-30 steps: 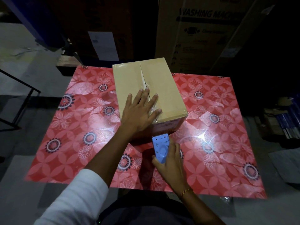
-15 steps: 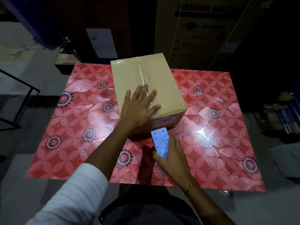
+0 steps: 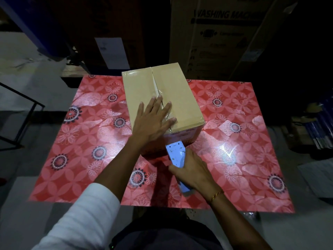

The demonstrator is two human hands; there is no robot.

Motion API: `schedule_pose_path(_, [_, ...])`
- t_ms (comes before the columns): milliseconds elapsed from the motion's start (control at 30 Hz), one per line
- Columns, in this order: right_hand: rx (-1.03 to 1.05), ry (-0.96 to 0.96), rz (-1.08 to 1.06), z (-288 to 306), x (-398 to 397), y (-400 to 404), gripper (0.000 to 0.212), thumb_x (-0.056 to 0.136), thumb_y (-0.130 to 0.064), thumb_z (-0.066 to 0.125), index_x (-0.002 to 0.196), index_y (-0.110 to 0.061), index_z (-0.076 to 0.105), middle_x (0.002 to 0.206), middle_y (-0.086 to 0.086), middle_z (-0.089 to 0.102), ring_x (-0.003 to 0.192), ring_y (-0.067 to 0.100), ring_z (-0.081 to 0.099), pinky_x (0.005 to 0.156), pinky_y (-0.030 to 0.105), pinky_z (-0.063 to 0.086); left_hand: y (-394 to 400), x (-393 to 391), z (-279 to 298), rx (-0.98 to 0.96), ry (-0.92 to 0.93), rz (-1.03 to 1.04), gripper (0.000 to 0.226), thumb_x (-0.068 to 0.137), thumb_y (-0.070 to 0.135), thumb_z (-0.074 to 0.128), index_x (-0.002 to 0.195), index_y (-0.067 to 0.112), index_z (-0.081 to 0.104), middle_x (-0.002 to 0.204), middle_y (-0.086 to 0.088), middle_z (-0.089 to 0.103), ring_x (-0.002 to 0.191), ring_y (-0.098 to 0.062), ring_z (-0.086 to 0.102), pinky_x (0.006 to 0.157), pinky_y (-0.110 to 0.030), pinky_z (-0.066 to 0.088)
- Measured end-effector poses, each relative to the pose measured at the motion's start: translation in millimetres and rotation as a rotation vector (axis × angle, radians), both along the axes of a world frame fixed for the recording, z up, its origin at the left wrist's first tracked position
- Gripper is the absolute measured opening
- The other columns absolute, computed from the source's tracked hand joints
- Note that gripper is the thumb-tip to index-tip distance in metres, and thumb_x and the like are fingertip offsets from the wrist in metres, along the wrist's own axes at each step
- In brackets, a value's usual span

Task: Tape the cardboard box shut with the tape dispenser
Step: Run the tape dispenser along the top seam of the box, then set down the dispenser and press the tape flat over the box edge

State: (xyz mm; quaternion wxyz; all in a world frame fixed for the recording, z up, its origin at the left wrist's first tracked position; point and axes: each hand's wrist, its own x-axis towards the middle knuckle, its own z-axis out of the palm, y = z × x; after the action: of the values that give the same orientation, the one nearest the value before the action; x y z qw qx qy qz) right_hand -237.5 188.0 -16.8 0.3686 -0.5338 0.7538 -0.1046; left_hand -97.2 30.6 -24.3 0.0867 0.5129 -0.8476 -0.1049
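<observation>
Far left: a black metal frame (image 3: 19,123) stands on the grey floor, off the surface.

Surface (image 3: 72,168): red, covered in a flower-and-circle pattern, glossy where the light hits it on the right.

Left sleeve (image 3: 84,217): white, pushed up your forearm, which reaches in from the near left.

Left hand (image 3: 153,121): yours, laid flat and palm down on the near end of the box top, fingers spread wide across the centre seam, grasping nothing.

Cardboard box (image 3: 173,91): plain brown, sitting at the centre of the surface toward its far edge. Both top flaps are folded down and meet along a seam running near to far. Clear, glossy tape shows over the seam around your fingertips; you cannot tell how far along it runs.

Tape dispenser (image 3: 175,156): light blue, toothed cutter edge pointing at the box's near face and just beside it.

Right hand (image 3: 192,174): yours, wrapped closed around the dispenser's handle, a thin gold bracelet (image 3: 217,194) at the wrist.

Far right: a tall carton (image 3: 225,33) printed "WASHING MAC…" stands behind the surface.
</observation>
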Motion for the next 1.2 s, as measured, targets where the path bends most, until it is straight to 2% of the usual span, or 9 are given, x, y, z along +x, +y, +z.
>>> schedule_pose_path(100, [0.023,-0.017,0.024,4,-5,0,0.067,0.067,-0.059,0.06,0.119,-0.019,0.046,0.12,0.007,0.059,0.104,0.032,0.062,0.083,0.04,0.052,18,6,18,-0.215,0.408,0.029,0.034,0.097,0.036,0.05,0.109,0.01,0.068,0.118,-0.01,0.066,0.11,-0.029,0.058,0.091,-0.043,0.046])
schedule_pose_path(167, [0.02,-0.023,0.03,5,-7,-1,0.069,0.066,-0.06,0.059,0.121,-0.02,0.047,0.121,0.006,0.06,0.105,0.031,0.062,0.084,0.04,0.053,54,12,25,-0.28,0.569,0.209,0.026,0.097,0.024,0.055,0.076,0.01,0.059,0.077,-0.003,0.058,0.071,-0.021,0.054,0.064,-0.033,0.04])
schedule_pose_path(233, [0.03,-0.027,0.031,5,-6,-2,0.07,0.066,-0.06,0.059,0.122,-0.021,0.046,0.12,0.004,0.06,0.104,0.031,0.063,0.082,0.039,0.053,93,13,20,-0.148,0.559,0.349,0.031,0.097,0.026,0.055,0.068,0.017,0.046,0.066,0.003,0.048,0.06,-0.02,0.049,0.056,-0.03,0.034])
schedule_pose_path(367, [0.055,-0.065,0.028,5,-6,-12,0.062,0.064,-0.062,0.056,0.112,-0.024,0.053,0.101,-0.001,0.066,0.089,0.025,0.066,0.07,0.038,0.054,117,3,-5,0.037,0.539,0.407,0.02,0.09,0.039,0.06,0.088,0.02,0.066,0.086,0.007,0.067,0.077,-0.014,0.065,0.067,-0.035,0.053])
schedule_pose_path(600, [0.246,-0.17,0.039,-36,-16,12,0.055,0.062,-0.061,0.062,0.096,-0.019,0.068,0.096,0.0,0.076,0.087,0.02,0.071,0.076,0.033,0.056,114,-11,-20,0.187,0.576,0.606,0.031,0.084,0.046,0.064,0.103,0.021,0.07,0.1,0.003,0.076,0.093,-0.016,0.072,0.076,-0.031,0.056])
schedule_pose_path(733, [0.258,-0.319,-0.109,-52,-28,35,0.042,0.066,-0.044,0.072,0.101,-0.023,0.068,0.092,-0.001,0.078,0.083,0.016,0.076,0.079,0.037,0.061,116,-8,-33,0.356,0.686,0.657,0.03,0.085,0.037,0.07,0.107,0.015,0.07,0.102,0.0,0.075,0.094,-0.014,0.071,0.08,-0.03,0.056])
schedule_pose_path(900, [0.112,-0.503,-0.232,-45,-43,31,0.009,0.08,-0.014,0.07,0.087,-0.007,0.072,0.088,0.019,0.077,0.079,0.028,0.076,0.075,0.041,0.061,124,-9,-56,0.659,0.689,0.666,0.024,0.087,0.037,0.067,0.1,0.018,0.072,0.094,0.0,0.075,0.087,-0.015,0.068,0.083,-0.033,0.055])
schedule_pose_path(1000, [0.068,-0.603,-0.344,-48,-58,29,0.008,0.092,-0.008,0.066,0.095,-0.003,0.072,0.091,0.02,0.077,0.076,0.021,0.074,0.069,0.027,0.059,132,-21,-59,0.912,0.749,0.602,0.024,0.089,0.037,0.064,0.086,0.015,0.07,0.084,-0.005,0.073,0.073,-0.016,0.061,0.071,-0.035,0.052])
schedule_pose_path(1200, [-0.073,-0.674,-0.651,-57,-91,29,0.02,0.096,-0.018,0.066,0.115,-0.014,0.06,0.102,0.013,0.071,0.086,0.028,0.073,0.072,0.035,0.057,143,-57,-55,1.161,0.809,0.52,0.011,0.092,0.034,0.06,0.088,0.025,0.064,0.084,0.003,0.063,0.076,-0.01,0.055,0.065,-0.026,0.041])
